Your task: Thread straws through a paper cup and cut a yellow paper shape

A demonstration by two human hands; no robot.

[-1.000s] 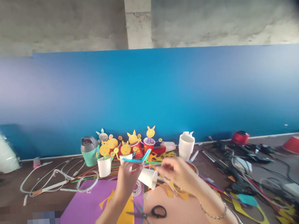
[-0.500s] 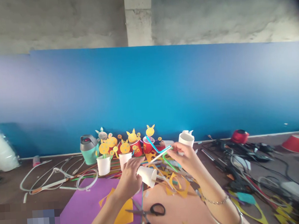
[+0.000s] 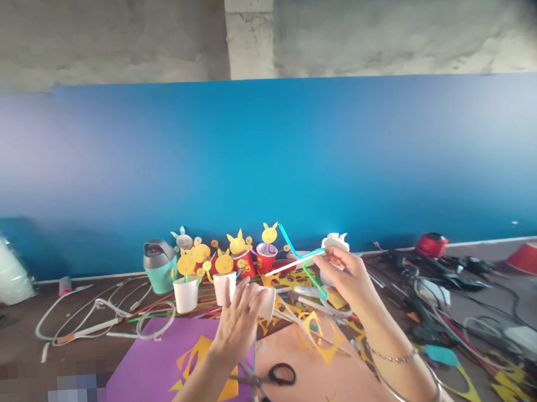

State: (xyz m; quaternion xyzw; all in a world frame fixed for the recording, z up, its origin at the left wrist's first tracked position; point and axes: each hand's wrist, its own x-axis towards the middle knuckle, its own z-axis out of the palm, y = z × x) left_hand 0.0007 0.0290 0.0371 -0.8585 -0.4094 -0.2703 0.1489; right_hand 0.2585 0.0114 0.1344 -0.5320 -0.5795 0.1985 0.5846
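My left hand (image 3: pixel 240 317) is closed around a white paper cup (image 3: pixel 267 303), which lies tilted and is partly hidden by the fingers. To its right, my right hand (image 3: pixel 346 275) pinches a bunch of bent drinking straws. A white straw (image 3: pixel 288 266) points left above the cup, apart from it. The blue straw (image 3: pixel 290 242) bends upward, and the green straw (image 3: pixel 316 282) angles down. Below the hands, black-handled scissors (image 3: pixel 283 374) lie across a purple sheet (image 3: pixel 143 378) and a pale orange sheet (image 3: pixel 316 386). Yellow cut paper (image 3: pixel 200 354) rests beside my left wrist.
Several cups with yellow animal faces, such as a white cup (image 3: pixel 186 296) and a red cup (image 3: pixel 267 260), stand at the back. A teal container (image 3: pixel 161 277) is left of them. Cables (image 3: pixel 465 286) and a glue gun (image 3: pixel 424 331) clutter the right; a white cable (image 3: pixel 83 333) coils left.
My right hand has moved right with the straws, and the white straw's end has come away from the cup. My left hand has turned the cup and covers more of it.
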